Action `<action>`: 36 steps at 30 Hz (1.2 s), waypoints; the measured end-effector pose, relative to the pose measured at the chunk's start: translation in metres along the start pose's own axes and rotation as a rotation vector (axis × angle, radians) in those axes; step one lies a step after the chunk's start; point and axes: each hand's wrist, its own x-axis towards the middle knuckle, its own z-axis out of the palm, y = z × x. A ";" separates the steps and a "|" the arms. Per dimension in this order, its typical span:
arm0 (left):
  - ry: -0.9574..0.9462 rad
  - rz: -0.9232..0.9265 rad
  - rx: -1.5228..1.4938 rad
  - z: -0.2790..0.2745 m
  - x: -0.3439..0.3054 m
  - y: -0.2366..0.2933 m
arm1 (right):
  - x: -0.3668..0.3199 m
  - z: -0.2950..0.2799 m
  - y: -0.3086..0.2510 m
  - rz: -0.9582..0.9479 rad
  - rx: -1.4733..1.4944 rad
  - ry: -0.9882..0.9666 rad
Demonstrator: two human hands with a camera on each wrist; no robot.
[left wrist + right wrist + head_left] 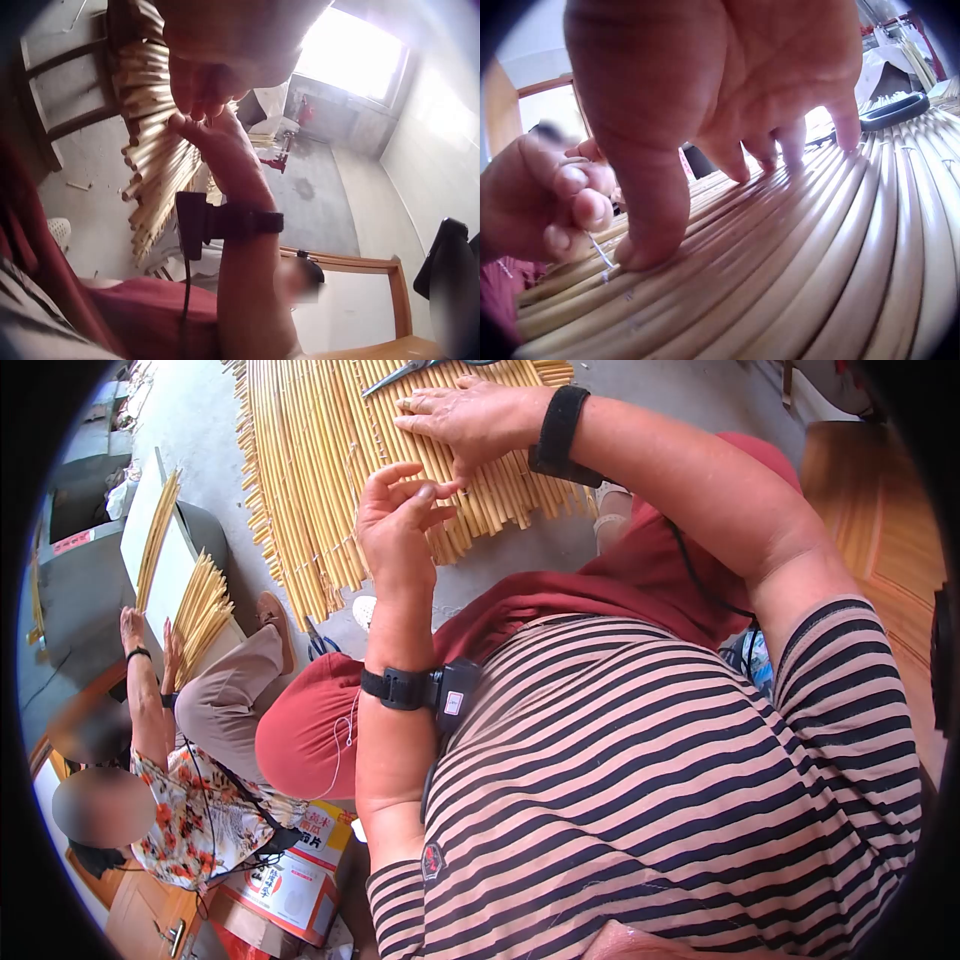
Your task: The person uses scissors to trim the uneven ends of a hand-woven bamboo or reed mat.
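Observation:
A mat of yellow stalks [300,480], bound with rows of thread, lies on the floor before me. My right hand [480,422] rests on it with fingers spread; in the right wrist view its thumb [656,217] and fingertips press on the stalks. Beside it, my left hand [400,525] is held over the mat's near edge with bent fingers. The right wrist view shows this left hand [547,195] pinching a thin white thread [600,251] that runs down to the stalks near my right thumb.
Scissors [400,374] lie on the mat beyond my right hand. Blue-handled scissors [322,644] are by my knee. To the left, another person [215,760] reaches over bundles of stalks [205,605] on a white board [150,480]. Printed cartons [290,890] stand behind that person.

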 end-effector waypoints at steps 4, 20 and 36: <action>-0.019 -0.116 -0.135 0.003 0.023 -0.001 | 0.022 0.001 0.003 0.001 -0.063 -0.019; 0.079 -0.008 -0.135 0.029 -0.009 -0.003 | -0.008 -0.001 -0.002 0.033 -0.155 0.021; -0.310 0.006 1.470 0.000 -0.017 0.017 | -0.015 -0.005 -0.015 0.094 -0.145 -0.085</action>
